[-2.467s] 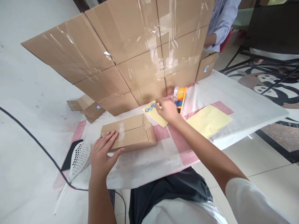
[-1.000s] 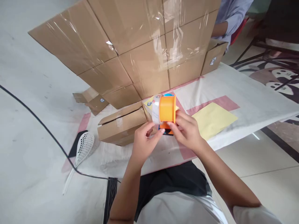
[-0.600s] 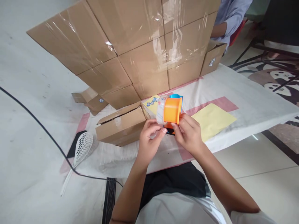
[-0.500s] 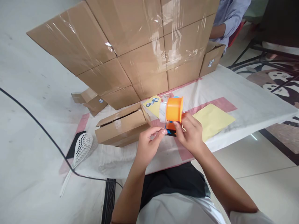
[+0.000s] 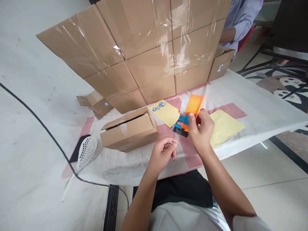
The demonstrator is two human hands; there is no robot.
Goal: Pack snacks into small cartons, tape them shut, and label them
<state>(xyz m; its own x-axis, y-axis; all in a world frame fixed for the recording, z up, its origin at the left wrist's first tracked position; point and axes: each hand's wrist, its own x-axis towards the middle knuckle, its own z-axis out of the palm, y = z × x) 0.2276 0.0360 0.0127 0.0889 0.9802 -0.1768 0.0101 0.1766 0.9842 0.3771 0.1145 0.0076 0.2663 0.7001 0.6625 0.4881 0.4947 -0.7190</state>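
My right hand [image 5: 202,130] is wrapped round the handle side of a tape dispenser [image 5: 194,105], orange and blue with a black front edge. It is held tilted above the table, and a wide roll of clear tape [image 5: 184,104] sits on its hub. Just below and left of the black edge, my left hand [image 5: 165,150] is closed in a pinch. A faint see-through strip runs between the dispenser and those fingertips, apparently the tape's loose end. Under the dispenser lies a yellow sheet [image 5: 166,114] with blue drawings.
A closed-up cardboard box [image 5: 130,131] stands left of my hands. Behind rises a wall of taped cardboard boxes [image 5: 149,64]. A plain yellow sheet [image 5: 225,128] lies right, a white net [image 5: 86,150] left. A person's sleeve [image 5: 247,19] shows at back right.
The dispenser in my right hand has moved right and tipped over. My left hand has drawn away from its black edge, down and toward me, fingers still pinched.
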